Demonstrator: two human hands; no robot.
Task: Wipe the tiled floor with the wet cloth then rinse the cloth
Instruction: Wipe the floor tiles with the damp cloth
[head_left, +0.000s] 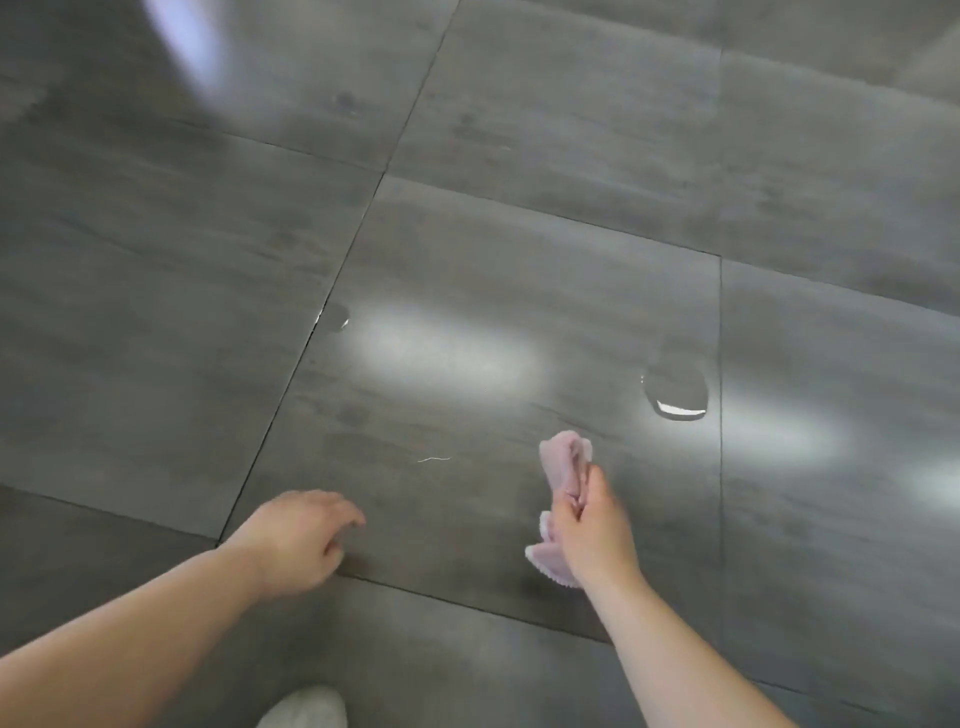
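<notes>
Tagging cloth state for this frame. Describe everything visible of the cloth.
The cloth is pale pink, soft fabric with a scalloped edge, bunched into a crumpled roll. The right hand grips it round the middle: one end sticks up past the hand, the other hangs below it. It looks held clear of the floor, short of a puddle ahead of it. Nothing else touches it. Whether it is wet cannot be told.

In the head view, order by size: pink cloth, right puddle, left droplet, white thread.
1. pink cloth, part hidden in the right hand grip
2. right puddle, nearly equal, so the order of these two is unsure
3. left droplet
4. white thread, thinnest
</notes>
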